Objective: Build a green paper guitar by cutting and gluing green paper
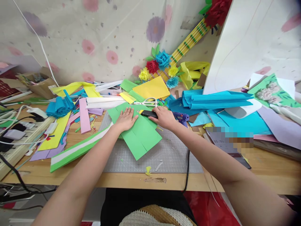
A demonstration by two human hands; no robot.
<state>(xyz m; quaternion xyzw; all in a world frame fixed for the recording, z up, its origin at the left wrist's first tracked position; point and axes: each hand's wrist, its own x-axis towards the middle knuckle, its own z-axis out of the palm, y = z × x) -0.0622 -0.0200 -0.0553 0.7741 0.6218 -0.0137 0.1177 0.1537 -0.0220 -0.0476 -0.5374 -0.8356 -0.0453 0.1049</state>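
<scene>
My left hand point(126, 119) lies flat with its fingers stretched out, pressing on green paper point(141, 138) spread over a grey cutting mat point(122, 160). A slit runs across the lower part of that paper. In my right hand point(164, 116) is a black and yellow utility knife point(147, 114), its front end pointing left toward my left hand, over the green sheets. Just beyond the knife lie white-handled scissors point(150, 102). A purple glue gun point(181, 117) rests behind my right wrist. Under my left forearm sticks out a long green strip with a white band point(77, 152).
Blue crepe paper point(211, 100) and a phone point(227, 146) lie to the right. Behind stands a paper-flower guitar point(188, 42) beside a large white board point(237, 47). Power strips and cables point(14, 141) crowd the left edge. A black cord point(187, 169) hangs over the table's front.
</scene>
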